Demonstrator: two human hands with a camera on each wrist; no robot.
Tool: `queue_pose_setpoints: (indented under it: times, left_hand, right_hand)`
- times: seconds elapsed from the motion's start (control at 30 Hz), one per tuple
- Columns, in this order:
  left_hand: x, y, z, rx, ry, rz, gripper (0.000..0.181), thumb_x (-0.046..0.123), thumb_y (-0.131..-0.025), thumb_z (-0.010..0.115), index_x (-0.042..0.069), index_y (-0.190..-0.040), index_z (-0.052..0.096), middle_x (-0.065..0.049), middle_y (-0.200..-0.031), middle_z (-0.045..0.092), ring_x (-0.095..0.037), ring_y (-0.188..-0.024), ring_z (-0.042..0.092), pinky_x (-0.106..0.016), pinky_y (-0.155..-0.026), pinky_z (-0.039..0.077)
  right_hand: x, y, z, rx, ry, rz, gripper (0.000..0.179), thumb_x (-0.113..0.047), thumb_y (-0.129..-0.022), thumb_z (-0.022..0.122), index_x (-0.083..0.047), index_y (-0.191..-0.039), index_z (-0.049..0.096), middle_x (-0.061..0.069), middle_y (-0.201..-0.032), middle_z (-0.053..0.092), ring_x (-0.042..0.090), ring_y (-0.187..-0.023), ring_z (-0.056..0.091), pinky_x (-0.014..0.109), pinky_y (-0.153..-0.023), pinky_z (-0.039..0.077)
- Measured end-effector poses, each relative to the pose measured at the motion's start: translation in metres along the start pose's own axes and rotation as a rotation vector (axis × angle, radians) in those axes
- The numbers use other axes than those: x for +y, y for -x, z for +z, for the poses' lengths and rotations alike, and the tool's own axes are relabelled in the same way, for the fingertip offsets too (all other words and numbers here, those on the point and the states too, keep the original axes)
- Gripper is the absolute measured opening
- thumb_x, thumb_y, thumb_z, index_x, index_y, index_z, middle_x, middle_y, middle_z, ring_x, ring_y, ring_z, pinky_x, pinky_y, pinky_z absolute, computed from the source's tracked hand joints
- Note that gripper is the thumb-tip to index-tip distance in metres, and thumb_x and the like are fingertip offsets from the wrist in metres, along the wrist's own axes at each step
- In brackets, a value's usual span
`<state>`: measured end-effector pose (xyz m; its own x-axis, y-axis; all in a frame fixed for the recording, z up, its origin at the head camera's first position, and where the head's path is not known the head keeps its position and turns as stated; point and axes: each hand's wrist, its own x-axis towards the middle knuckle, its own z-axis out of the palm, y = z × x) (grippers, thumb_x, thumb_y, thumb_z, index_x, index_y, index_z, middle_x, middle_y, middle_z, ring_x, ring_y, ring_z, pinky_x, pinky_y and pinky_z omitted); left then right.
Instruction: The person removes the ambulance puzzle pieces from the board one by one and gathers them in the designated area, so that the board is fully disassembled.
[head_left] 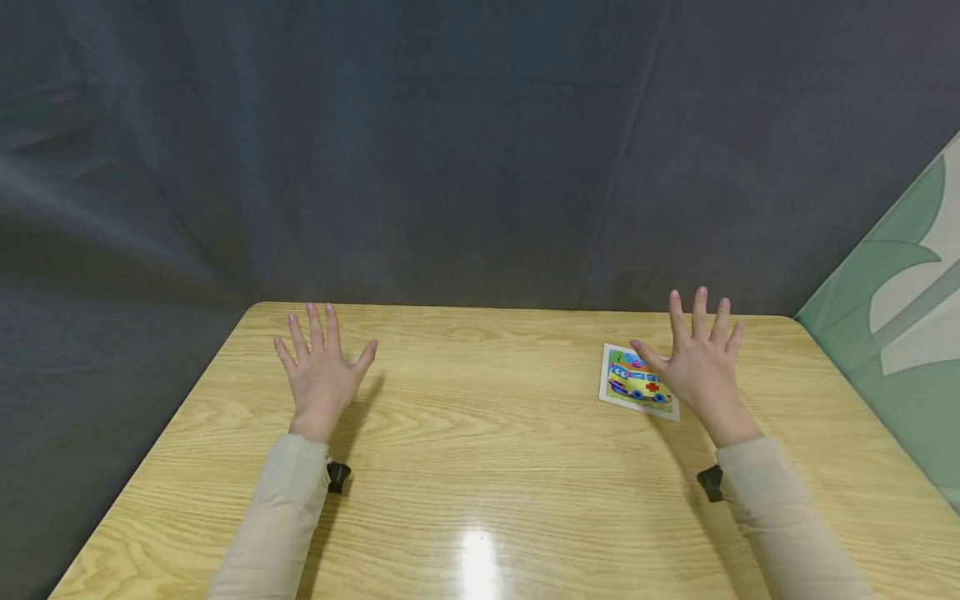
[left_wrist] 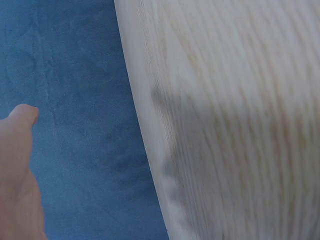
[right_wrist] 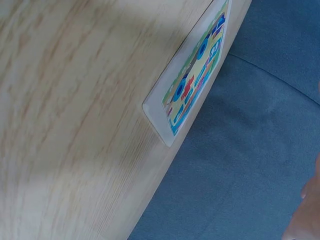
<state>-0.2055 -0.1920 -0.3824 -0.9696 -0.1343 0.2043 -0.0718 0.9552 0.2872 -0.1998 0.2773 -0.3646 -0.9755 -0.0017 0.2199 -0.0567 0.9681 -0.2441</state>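
A flat rectangular picture card (head_left: pixel 628 385) with a white border shows a yellow cartoon ambulance with a red cross. It lies on the right part of the wooden table (head_left: pixel 480 433). My right hand (head_left: pixel 705 371) is held over the table with its fingers spread, and its thumb overlaps the card's right side in the head view. On the left, my left hand (head_left: pixel 322 379) is spread the same way and holds nothing. The right wrist view shows the card (right_wrist: pixel 192 75) near the table's edge, with part of the right hand (right_wrist: pixel 306 210) at the border.
A dark cloth (head_left: pixel 465 150) hangs behind the table and down its left side. At the right stands a panel (head_left: pixel 907 333) with a green and white leaf pattern. Each wrist carries a small black device (head_left: pixel 338 477) at the cuff.
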Motion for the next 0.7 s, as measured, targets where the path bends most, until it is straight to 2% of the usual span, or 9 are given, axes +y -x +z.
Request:
queue_pose_setpoints:
  times: [0.27, 0.7]
  left_hand:
    - [0.0000, 0.0021, -0.0015, 0.000, -0.003, 0.000, 0.090, 0.060, -0.094, 0.042, 0.006, -0.154, 0.004, -0.022, -0.160, -0.004, -0.045, -0.147, -0.008, -0.067, -0.114, -0.007]
    - [-0.0025, 0.0015, -0.0006, 0.006, -0.013, 0.003, 0.090, 0.060, -0.094, 0.043, 0.005, -0.154, 0.006, -0.023, -0.160, -0.002, -0.046, -0.147, -0.007, -0.067, -0.114, -0.006]
  right_hand:
    - [0.0005, 0.0009, -0.0006, -0.003, -0.013, 0.003, 0.097, -0.068, -0.091, 0.039, -0.010, -0.155, -0.004, 0.027, -0.157, -0.017, 0.052, -0.141, -0.022, 0.072, -0.109, -0.012]
    - [0.0082, 0.0010, -0.0019, -0.013, 0.020, 0.001, 0.097, -0.070, -0.091, 0.034, -0.006, -0.154, -0.002, 0.028, -0.156, -0.016, 0.052, -0.142, -0.016, 0.072, -0.110, -0.006]
